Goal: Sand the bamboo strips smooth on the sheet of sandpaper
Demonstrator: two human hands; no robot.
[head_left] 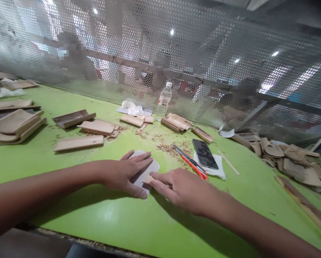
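My left hand (124, 173) lies flat with its fingers spread, pressing on a white paper-like sheet (154, 166) on the green table (106, 215). A small, pale wooden piece (146, 180) is pinched between the thumb and index finger of my right hand (180, 188). It touches the sheet, just beside my left palm; most of it is hidden by my fingers. Beyond my right hand lies an orange-handled utility knife (191, 162) with its blade out. A dark phone (205, 154) rests on a white tissue (221, 171).
Curved wooden pieces (79, 143) lie at the left, with a stack (18, 125) farther out. Wood shavings (173, 147) litter the middle. A water bottle (164, 100) stands by the perforated metal screen (128, 46). More pieces are heaped (297, 161) at the right.
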